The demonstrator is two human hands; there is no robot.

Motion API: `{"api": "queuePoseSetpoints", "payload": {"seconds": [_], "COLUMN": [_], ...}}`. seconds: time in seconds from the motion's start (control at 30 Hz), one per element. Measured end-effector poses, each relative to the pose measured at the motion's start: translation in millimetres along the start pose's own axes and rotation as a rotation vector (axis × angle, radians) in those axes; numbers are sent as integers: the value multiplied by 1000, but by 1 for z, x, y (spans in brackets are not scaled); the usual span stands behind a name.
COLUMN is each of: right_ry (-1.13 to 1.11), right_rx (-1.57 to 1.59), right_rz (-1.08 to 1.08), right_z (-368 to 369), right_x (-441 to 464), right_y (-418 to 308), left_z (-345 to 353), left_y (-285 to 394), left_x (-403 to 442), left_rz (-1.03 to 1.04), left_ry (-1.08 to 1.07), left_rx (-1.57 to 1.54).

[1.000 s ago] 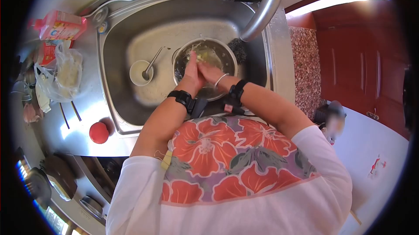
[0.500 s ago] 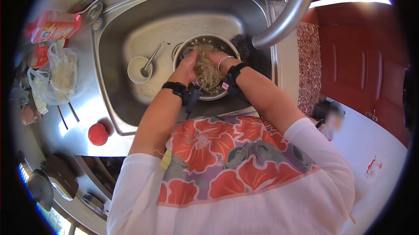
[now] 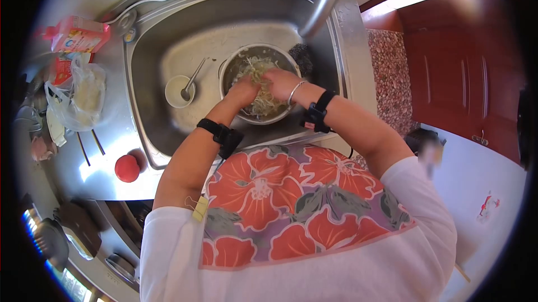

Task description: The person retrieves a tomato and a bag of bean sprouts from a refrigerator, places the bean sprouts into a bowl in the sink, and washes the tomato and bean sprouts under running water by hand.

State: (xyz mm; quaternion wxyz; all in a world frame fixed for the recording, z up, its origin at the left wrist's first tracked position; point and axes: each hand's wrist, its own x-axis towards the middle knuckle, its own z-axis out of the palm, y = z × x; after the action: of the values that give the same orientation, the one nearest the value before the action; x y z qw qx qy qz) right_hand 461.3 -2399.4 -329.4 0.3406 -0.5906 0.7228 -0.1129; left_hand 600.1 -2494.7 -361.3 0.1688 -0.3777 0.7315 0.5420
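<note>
A round metal pot stands in the sink and holds pale, thin strands that look like bean sprouts. Both my hands are inside it, close together over the middle. My left hand has its fingers curled into the sprouts, the tips partly hidden. From the other side, my right hand closes on a clump of sprouts, its fingers bent towards the left hand. A bracelet circles the right wrist, and both wrists carry black straps with small devices.
Left of the pot in the sink sits a white bowl with a spoon. A dark scouring pad lies right of the pot, below the faucet. The left counter holds a plastic bag, chopsticks and a red round object.
My hands have drawn closer together in the pot and now grip the sprouts between them; before, they were spread further apart among the strands. The view has shifted slightly.
</note>
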Motion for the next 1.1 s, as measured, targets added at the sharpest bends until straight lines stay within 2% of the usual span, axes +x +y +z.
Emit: {"api": "queuePoseSetpoints", "payload": {"seconds": [0.07,0.13,0.23,0.27,0.33,0.43,0.47,0.53,0.57,0.63,0.7,0.77,0.8,0.87,0.97,1.03,1.1], "right_ry": [-176,-42,117,168,122,150,175,72,22,-49,-63,-135,-172,-189,-202,-202,-230], "right_rx": [-121,-113,7,72,26,28,44,-3,-28,413,758,830,867,832,799,777,741], "right_rz": [109,38,21,33,135,259,299,408,459,691,852,842,838,839,821,819,795], "right_z": [-4,-2,-21,-28,-31,-36,-36,-32,-30,-34,-21,-4,-2,1,4,4,3], "right_x": [1,-3,-20,-28,-32,-45,-50,-48,-44,-52,-50,-44,-42,-40,-41,-43,-45], "right_y": [8,11,0,-5,8,20,22,35,42,33,38,55,55,59,63,58,54], "left_z": [5,14,14,8,-5,-24,-28,-31,-28,-17,-14,-12,-13,-10,-13,-8,-8], "left_y": [4,2,-4,-3,5,6,-2,-18,-23,-28,-47,-57,-64,-75,-44,-117,-121], "left_x": [-18,-35,-24,-20,-23,-43,-44,-41,-43,-51,-33,-24,-22,-17,-43,-3,-3], "left_rz": [160,241,597,523,372,80,-39,-274,-339,-442,-448,-448,-308,-334,-409,-107,-109], "left_ry": [80,122,498,467,404,656,536,298,234,92,50,39,-4,24,51,-72,-81], "left_rx": [429,794,639,627,596,602,538,400,94,-523,-446,-416,-265,-310,-426,-104,-104]}}
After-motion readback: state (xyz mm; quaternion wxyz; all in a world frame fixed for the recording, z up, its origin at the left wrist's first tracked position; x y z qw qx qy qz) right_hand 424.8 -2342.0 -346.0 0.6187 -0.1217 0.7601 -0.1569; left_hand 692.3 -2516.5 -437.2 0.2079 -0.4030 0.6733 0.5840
